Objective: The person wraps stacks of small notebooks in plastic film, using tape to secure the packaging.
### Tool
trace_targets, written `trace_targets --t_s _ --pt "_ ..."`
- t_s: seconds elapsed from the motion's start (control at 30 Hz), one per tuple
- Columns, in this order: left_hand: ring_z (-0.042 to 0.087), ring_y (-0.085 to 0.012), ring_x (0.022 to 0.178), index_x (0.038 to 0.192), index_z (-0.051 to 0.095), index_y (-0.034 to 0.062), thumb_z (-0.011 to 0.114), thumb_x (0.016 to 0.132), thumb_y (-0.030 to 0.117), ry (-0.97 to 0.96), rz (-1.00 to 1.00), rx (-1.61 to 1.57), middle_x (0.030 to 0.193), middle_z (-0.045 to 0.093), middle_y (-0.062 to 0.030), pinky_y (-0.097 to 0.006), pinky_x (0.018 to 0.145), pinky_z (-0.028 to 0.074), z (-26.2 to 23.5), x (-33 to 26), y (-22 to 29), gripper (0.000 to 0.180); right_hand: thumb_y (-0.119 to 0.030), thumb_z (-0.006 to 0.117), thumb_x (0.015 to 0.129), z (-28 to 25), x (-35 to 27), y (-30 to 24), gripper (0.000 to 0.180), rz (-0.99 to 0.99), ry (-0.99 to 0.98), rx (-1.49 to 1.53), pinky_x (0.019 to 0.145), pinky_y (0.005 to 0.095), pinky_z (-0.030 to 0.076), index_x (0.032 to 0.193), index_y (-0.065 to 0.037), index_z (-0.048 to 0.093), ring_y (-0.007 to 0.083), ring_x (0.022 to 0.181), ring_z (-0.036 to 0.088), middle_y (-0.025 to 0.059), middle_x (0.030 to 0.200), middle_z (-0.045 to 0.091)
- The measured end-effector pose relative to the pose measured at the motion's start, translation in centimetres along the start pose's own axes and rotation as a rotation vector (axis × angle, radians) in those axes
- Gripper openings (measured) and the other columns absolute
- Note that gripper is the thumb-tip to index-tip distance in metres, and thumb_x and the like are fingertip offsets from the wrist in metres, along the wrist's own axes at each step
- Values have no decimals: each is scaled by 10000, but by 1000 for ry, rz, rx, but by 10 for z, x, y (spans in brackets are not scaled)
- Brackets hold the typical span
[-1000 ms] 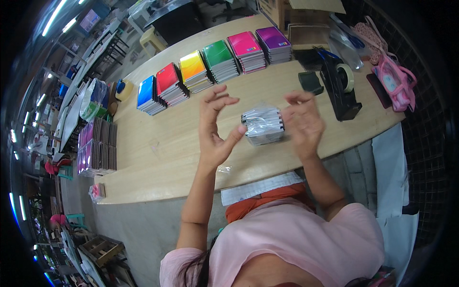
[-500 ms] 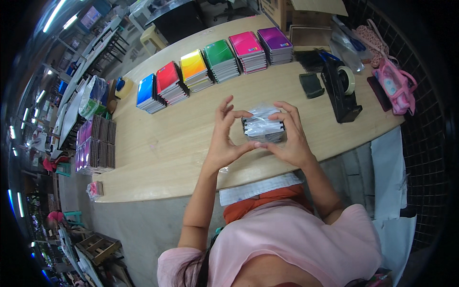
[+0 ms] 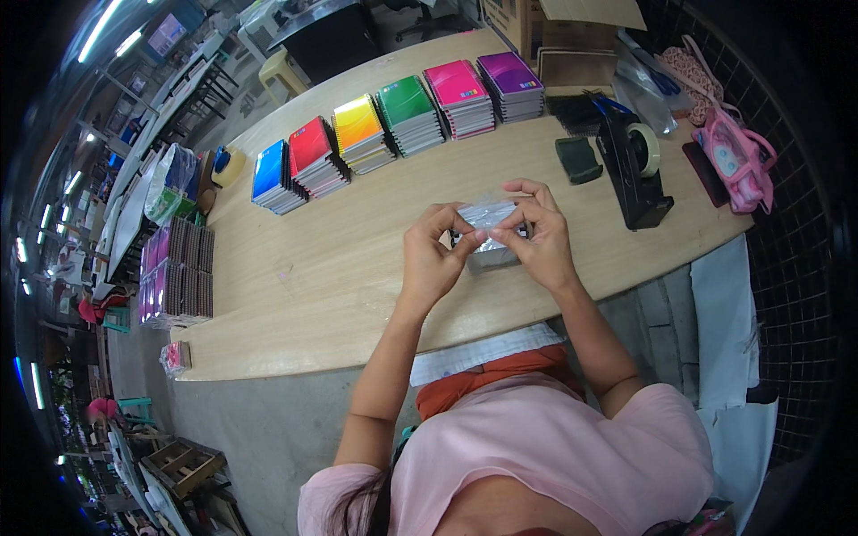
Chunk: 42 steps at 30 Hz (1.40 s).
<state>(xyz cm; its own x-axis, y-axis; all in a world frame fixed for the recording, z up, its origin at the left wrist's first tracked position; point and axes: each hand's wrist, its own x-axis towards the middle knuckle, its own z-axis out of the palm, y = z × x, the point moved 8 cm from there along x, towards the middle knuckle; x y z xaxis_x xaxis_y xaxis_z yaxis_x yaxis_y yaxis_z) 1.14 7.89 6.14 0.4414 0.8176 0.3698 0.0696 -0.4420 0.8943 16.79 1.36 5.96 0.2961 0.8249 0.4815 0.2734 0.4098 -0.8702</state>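
Observation:
Both hands meet over a small stack wrapped in clear plastic [image 3: 487, 217] near the table's front edge. My left hand [image 3: 431, 259] pinches the wrap at its left side with thumb and fingers. My right hand [image 3: 534, 237] pinches the same wrap from the right, its fingers curled over the top. The lower part of the pack [image 3: 493, 260] rests on the wooden table [image 3: 340, 268]. Most of the pack's contents are hidden by my fingers.
A row of coloured notebook stacks, blue [image 3: 273, 174], red [image 3: 315, 154], yellow [image 3: 360, 132], green [image 3: 408, 111], pink [image 3: 460, 93] and purple [image 3: 511, 82], lines the far side. A black tape dispenser [image 3: 633, 165] and a pink bag [image 3: 737, 161] stand at right. More stacks [image 3: 177, 277] sit at left.
My hands were apart beside the wrapped pack a second ago. They have closed in on it and now pinch the plastic together at its top.

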Motion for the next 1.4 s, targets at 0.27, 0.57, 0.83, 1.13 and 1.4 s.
trace_targets --t_s 0.27,0.57,0.83,1.13,1.4 --pt "638 -183 957 751 582 -39 751 776 -7 99 64 193 948 657 -159 -280 747 496 4 5 20 173 45 799 665 -3 15 6 173 -53 25 7 863 336 472 745 -14 657 225 1049 575 143 1168 548" --pt "596 -153 849 919 566 -14 749 773 2 146 -38 75 938 583 -97 -266 718 492 5 5 -15 234 20 800 648 0 24 28 244 25 -11 65 825 301 460 836 -27 652 180 992 553 101 1052 530" --pt "585 -140 861 1197 534 -8 744 741 -20 227 -260 -395 951 575 -47 -263 752 490 11 10 -39 502 21 781 700 19 45 64 331 545 -241 477 768 261 512 995 27 631 124 902 583 72 1040 537" --pt "581 -125 856 977 703 -14 718 746 -47 216 -307 -579 951 631 -52 -242 762 474 21 5 -47 235 55 774 683 13 53 35 232 211 -234 174 791 279 513 895 -24 723 141 956 604 74 933 668" --pt "538 -140 839 842 745 24 705 688 -102 335 -149 -430 883 566 -47 -243 737 447 16 -1 -41 203 51 761 725 1 16 -6 152 -110 -16 -6 740 298 524 853 -21 726 187 902 647 110 920 687"
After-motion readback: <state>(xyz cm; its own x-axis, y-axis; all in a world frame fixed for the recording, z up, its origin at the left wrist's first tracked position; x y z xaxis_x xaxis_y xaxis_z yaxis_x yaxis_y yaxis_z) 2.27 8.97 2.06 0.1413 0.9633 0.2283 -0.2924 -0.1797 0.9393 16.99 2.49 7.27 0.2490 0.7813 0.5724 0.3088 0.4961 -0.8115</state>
